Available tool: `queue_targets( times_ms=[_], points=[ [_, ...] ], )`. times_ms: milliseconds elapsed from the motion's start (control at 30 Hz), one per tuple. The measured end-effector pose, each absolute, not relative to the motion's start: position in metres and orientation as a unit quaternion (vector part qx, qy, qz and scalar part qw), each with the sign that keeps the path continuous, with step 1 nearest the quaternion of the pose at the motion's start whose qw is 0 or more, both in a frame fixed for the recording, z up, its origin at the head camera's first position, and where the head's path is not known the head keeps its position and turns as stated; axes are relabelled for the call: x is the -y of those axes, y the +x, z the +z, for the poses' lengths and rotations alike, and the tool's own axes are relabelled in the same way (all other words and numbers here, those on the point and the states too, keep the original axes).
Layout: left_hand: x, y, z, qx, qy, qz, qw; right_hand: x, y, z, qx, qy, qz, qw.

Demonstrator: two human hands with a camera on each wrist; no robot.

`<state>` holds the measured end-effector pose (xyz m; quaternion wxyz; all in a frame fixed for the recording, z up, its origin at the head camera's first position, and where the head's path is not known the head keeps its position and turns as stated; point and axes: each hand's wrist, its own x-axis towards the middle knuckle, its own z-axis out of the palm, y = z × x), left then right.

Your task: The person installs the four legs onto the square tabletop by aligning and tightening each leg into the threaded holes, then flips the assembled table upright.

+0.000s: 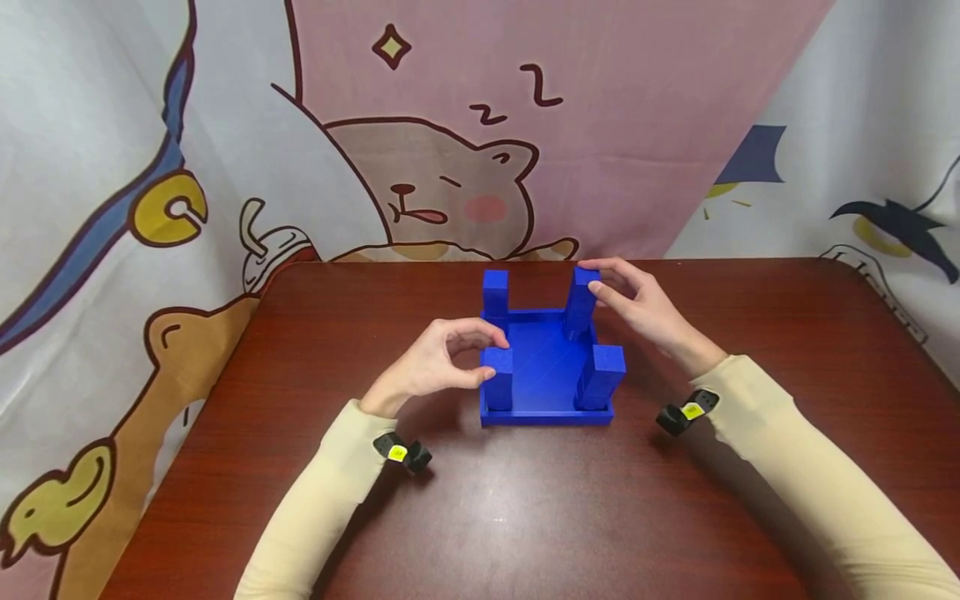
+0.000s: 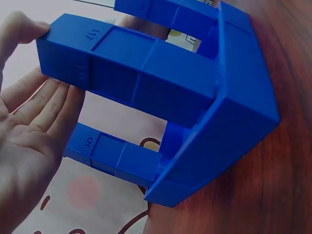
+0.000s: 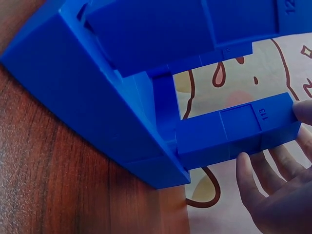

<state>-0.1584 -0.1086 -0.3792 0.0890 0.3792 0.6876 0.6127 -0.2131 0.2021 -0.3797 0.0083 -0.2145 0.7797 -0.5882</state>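
Note:
A square blue plastic tray point(image 1: 547, 417) lies on the table with a tall blue post upright at each corner. My left hand point(image 1: 435, 358) pinches the top of the front-left post point(image 1: 499, 382) between thumb and fingers; in the left wrist view that post point(image 2: 122, 63) bears the number 117. At the far right corner, the right hand point(image 1: 641, 307) holds the top of the back-right post point(image 1: 582, 302), marked 113 in the right wrist view point(image 3: 234, 129). Untouched stand the back-left post point(image 1: 495, 292) and the front-right post point(image 1: 604, 375). Both held posts reach down inside the tray's rim.
The dark reddish-brown wooden table point(image 1: 495, 517) extends around the tray on all sides. Behind its far edge hangs a cloth point(image 1: 600, 167) printed with cartoon animals. A small black camera point(image 1: 405, 452) sits on the left wrist, another black camera point(image 1: 686, 412) on the right.

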Motion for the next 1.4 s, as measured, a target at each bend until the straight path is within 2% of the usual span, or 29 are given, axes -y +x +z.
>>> queue_targets(
  times_ms=[500,867,1000,1167,1400],
  points=[
    [0.108,-0.143,-0.392,-0.697,0.351,0.622,0.064,-0.214,-0.213,-0.39,-0.795,-0.247,-0.554,-0.001],
    [0.104,-0.136,-0.392,-0.698,0.328,0.636,0.005,-0.236,-0.206,-0.397,-0.806,-0.269,-0.527,-0.025],
    [0.104,-0.136,-0.39,-0.707,0.313,0.633,-0.022,-0.241,-0.202,-0.401,-0.808,-0.28,-0.518,-0.013],
    [0.103,-0.143,-0.386,-0.702,0.307,0.64,-0.059,-0.246,-0.198,-0.41,-0.811,-0.3,-0.502,0.029],
    [0.102,-0.152,-0.376,-0.685,0.276,0.671,-0.073,-0.245,-0.194,-0.418,-0.815,-0.32,-0.481,0.05]
  ],
)
